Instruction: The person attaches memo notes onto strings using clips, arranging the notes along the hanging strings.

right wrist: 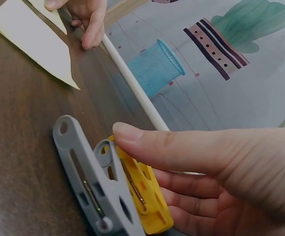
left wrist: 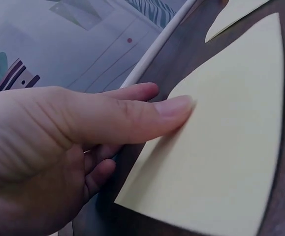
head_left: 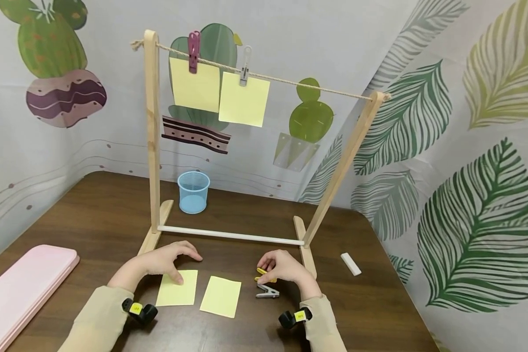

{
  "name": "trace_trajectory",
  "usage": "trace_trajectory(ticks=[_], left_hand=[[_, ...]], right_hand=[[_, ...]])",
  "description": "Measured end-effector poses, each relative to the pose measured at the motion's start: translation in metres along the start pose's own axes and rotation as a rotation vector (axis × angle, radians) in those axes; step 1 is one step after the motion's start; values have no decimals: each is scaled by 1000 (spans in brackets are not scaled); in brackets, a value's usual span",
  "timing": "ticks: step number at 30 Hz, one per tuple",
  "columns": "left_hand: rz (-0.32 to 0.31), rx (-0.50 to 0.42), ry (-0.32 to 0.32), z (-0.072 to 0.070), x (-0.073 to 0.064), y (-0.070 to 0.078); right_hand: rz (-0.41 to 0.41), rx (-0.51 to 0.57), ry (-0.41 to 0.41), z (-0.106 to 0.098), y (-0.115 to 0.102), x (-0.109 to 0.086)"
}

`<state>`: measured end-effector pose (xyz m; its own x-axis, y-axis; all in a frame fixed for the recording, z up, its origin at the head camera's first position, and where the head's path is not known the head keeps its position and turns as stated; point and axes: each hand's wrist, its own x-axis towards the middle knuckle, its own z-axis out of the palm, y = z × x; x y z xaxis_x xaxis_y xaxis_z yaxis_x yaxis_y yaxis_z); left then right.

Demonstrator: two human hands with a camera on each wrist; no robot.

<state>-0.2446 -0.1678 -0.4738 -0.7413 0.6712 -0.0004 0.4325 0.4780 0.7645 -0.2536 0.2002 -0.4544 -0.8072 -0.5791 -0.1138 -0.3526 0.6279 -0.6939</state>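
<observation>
Thumb of left hand (head_left: 165, 261) presses the note (head_left: 177, 288) flat; right hand (head_left: 283, 266) pinches the yellow peg (right wrist: 142, 196) at lower centre — squeeze its tail ends firmly.

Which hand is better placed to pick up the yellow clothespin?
Right. The right hand already has its fingers on the yellow clothespin, beside the grey clothespin. The left hand is away, thumb pressing a yellow note.

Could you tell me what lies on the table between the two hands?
In the head view, one loose yellow paper sheet lies between the left hand and right hand.
</observation>
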Motion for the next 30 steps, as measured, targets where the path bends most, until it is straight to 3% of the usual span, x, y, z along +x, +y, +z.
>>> trace_trajectory(ticks=[15,23,30], left_hand=[[89,133,22,-2,1,1],[83,144,33,-1,2,6],[34,109,89,-2,3,8]], right_hand=[[5,-17,7,3,0,1],[6,-23,13,4,2,0],[7,10,-5,-1,7,-1]])
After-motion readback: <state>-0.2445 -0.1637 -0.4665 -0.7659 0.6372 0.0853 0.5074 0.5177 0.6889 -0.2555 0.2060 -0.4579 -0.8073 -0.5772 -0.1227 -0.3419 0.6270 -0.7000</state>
